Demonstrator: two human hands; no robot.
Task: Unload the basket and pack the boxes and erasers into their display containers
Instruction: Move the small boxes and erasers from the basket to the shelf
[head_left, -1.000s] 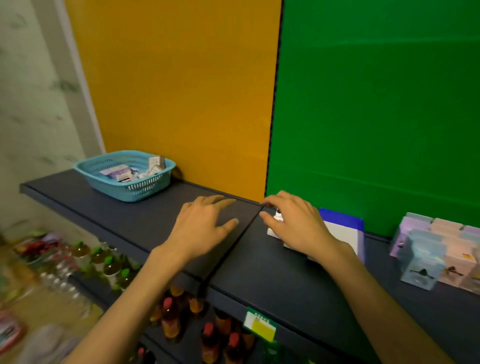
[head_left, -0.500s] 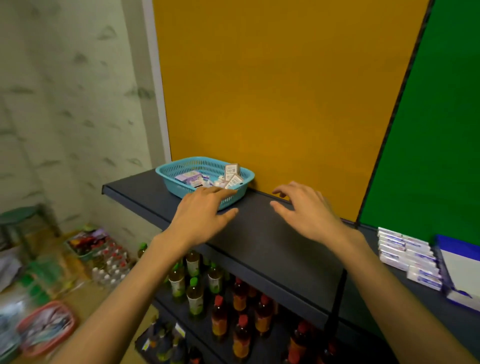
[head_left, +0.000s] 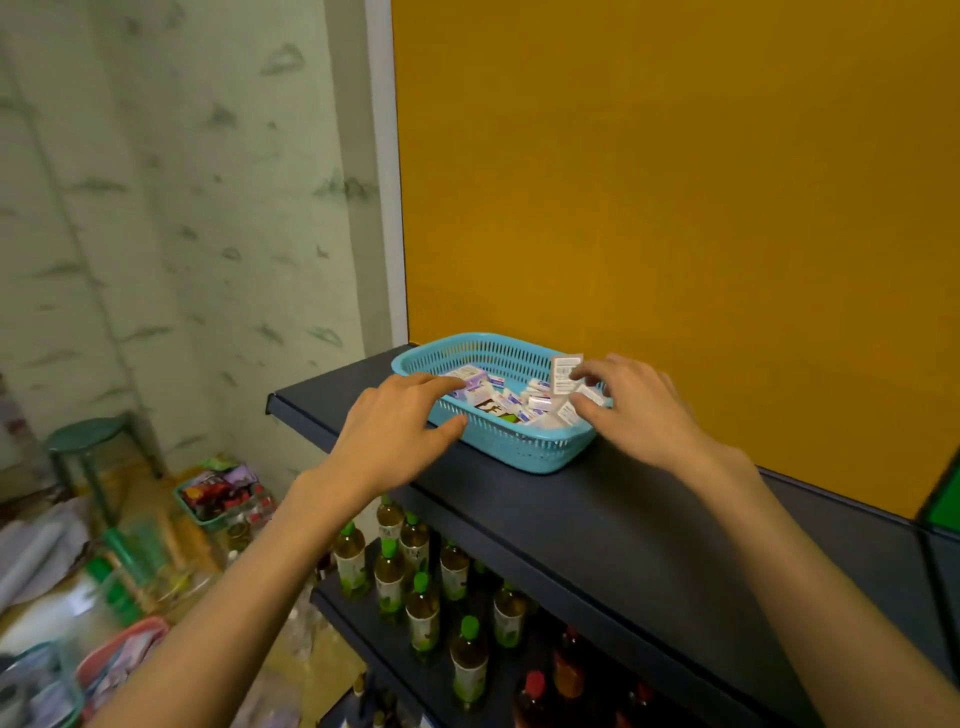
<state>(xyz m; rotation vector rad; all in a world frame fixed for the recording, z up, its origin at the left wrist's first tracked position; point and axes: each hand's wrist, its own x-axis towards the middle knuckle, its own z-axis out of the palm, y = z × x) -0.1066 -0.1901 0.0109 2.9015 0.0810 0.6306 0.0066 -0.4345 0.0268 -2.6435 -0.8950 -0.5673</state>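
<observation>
Both hands at teal basket (head_left: 519, 452) of small boxes (head_left: 540, 402); dark shelf (head_left: 649, 525)

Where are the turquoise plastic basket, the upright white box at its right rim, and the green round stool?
turquoise plastic basket (head_left: 519, 452), head view, front wall
upright white box (head_left: 562, 375), head view, printed face
green round stool (head_left: 85, 433), head view, seat

Basket (head_left: 524, 451) on shelf (head_left: 649, 525), against back panel (head_left: 675, 208); small boxes (head_left: 498, 402) inside. Bottles (head_left: 421, 587) on lower shelf beneath. Stool (head_left: 88, 441) far left.
</observation>
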